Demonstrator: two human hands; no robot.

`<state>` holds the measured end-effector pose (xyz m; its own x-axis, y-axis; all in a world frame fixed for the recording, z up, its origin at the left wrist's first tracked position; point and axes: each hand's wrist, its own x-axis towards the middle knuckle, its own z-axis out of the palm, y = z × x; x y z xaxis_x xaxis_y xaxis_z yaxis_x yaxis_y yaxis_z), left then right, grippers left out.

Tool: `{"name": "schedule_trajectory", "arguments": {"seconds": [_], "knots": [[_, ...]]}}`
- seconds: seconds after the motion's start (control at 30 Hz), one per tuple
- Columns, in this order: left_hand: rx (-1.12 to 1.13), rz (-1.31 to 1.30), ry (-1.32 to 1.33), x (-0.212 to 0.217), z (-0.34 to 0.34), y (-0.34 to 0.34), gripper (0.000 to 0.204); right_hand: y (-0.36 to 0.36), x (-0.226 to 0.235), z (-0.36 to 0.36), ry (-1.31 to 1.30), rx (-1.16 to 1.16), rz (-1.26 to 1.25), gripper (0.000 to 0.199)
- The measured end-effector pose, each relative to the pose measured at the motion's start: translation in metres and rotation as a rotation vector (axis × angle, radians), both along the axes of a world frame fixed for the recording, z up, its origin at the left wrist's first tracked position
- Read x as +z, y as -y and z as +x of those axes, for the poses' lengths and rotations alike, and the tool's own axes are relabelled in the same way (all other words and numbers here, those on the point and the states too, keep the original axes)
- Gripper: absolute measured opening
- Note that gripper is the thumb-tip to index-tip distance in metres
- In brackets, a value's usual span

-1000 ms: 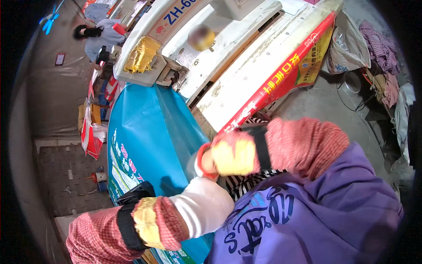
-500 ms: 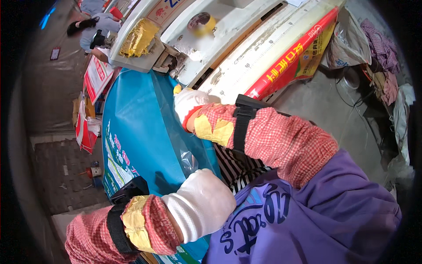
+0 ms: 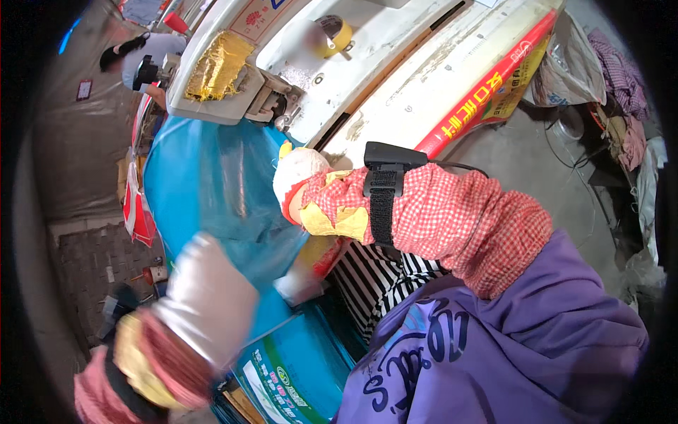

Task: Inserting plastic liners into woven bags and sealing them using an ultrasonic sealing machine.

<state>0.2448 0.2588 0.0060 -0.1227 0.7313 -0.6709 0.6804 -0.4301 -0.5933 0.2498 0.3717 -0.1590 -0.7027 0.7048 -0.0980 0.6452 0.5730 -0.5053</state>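
Observation:
A large blue plastic sack (image 3: 187, 166) drapes down from the sewing machine (image 3: 272, 99), its upper edge by the machine's metal foot. My right hand (image 3: 300, 177), in a white glove with a yellow fingertip, is closed at the sack's edge just below that foot; most of its fingers are hidden. At the lower left, my left hand (image 3: 212, 300) is in a white glove over the sack's lower part. Motion smears it, and its fingers do not show. More blue printed sacks (image 3: 300, 360) lie stacked below, next to my lap.
A yellow tape roll (image 3: 333, 37) lies on the machine bed. Yellow cloth (image 3: 219, 65) covers part of the machine head. Along the table edge hangs a red and yellow printed sack (image 3: 487, 92). Plastic bags and cloths (image 3: 621, 85) are at the right. Another person (image 3: 152, 60) is at the far left.
My left hand has swung left and down, away from my lap. The blue sack has shifted and spread to the left, uncovering the stacked sacks. My right hand has moved slightly left.

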Motion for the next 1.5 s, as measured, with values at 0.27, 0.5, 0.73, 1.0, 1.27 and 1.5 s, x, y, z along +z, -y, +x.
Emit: {"name": "schedule_trajectory", "arguments": {"seconds": [0.27, 0.5, 0.73, 1.0, 1.27, 1.5], "knots": [[-0.362, -0.311, 0.559, -0.017, 0.042, -0.063, 0.024, -0.006, -0.031, -0.057, 0.006, -0.037, 0.1, 0.016], [-0.401, 0.017, 0.064, 0.069, -0.001, -0.049, 0.008, -0.004, -0.081, -0.075, 0.018, -0.028, 0.216, 0.018], [-0.511, -0.145, 0.214, -0.028, 0.095, -0.025, 0.016, -0.068, -0.103, -0.165, -0.186, 0.114, -0.169, 0.043], [-0.122, -0.596, 0.188, 0.04, 0.055, -0.031, 0.013, 0.009, -0.076, -0.072, -0.211, -0.106, 0.277, 0.031], [0.091, -0.296, 0.604, -0.028, 0.071, -0.017, 0.01, 0.03, -0.212, -0.145, -1.508, 2.243, -1.02, 0.03], [-0.2, -0.197, 0.584, -0.027, 0.056, -0.054, 0.016, -0.049, -0.145, -0.164, -1.661, 2.214, -0.923, 0.028]]}}
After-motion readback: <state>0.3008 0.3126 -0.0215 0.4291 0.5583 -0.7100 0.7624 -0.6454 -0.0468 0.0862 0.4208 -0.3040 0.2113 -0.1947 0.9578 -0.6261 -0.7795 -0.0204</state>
